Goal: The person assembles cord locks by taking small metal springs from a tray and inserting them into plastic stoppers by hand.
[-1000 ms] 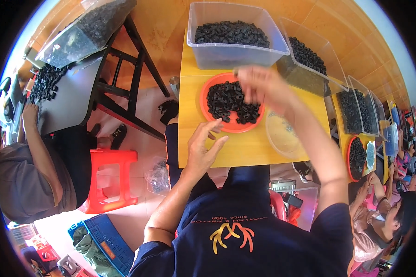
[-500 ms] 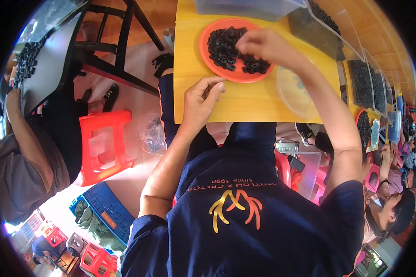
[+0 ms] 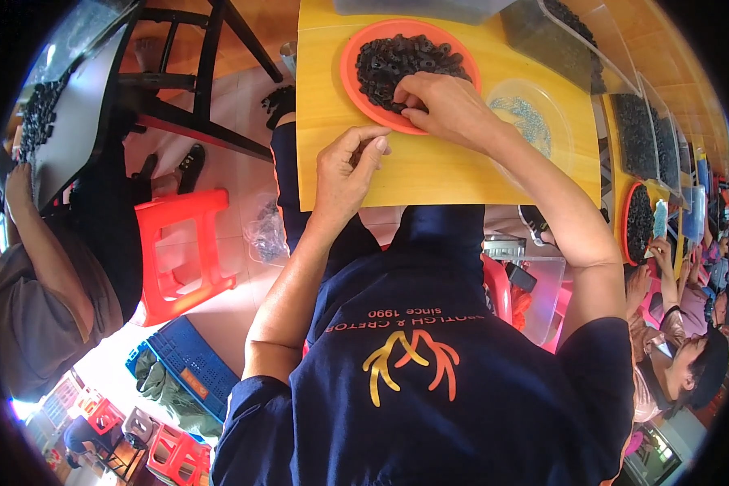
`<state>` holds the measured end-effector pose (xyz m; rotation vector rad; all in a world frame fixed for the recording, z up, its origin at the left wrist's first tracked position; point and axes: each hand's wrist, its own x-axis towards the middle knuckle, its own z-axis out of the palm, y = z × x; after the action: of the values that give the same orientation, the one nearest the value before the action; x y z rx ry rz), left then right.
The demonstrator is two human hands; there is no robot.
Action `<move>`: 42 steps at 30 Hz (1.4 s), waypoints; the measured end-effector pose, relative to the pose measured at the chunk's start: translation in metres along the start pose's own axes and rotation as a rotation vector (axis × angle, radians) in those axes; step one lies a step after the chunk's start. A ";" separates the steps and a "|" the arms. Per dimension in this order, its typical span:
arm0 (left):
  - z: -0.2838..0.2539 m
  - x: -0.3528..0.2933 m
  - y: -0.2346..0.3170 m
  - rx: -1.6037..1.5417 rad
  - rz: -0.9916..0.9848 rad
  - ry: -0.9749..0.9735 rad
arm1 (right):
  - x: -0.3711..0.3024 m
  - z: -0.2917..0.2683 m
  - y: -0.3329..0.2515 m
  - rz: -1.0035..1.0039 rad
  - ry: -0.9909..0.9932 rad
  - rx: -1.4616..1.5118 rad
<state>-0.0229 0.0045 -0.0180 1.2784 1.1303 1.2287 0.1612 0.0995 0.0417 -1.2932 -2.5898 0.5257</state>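
Your yellow surface (image 3: 429, 166) carries the work. On it sits the orange dish (image 3: 356, 77), heaped with small black parts (image 3: 405, 61), and beside it a clear dish (image 3: 555, 138) holding bluish bits. You look to be at the picking step: your right hand (image 3: 449, 109) is curled over the dish's near edge, fingertips pinching into the heap. Your left hand (image 3: 344, 170) rests loosely closed, something small and dark between thumb and fingers. Next you'll likely need a clean single-part pinch.

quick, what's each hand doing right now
left hand: fingers curled shut, contents hidden.
right hand: fingers pinched into black parts on orange plate.
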 end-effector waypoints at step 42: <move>-0.009 -0.007 0.000 -0.306 -0.024 -0.168 | -0.059 -0.064 0.040 0.127 0.227 -0.089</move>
<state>-0.0323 -0.0019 -0.0182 1.1084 0.8007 1.1995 0.2469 0.0884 0.0833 -1.4607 -2.3812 0.2675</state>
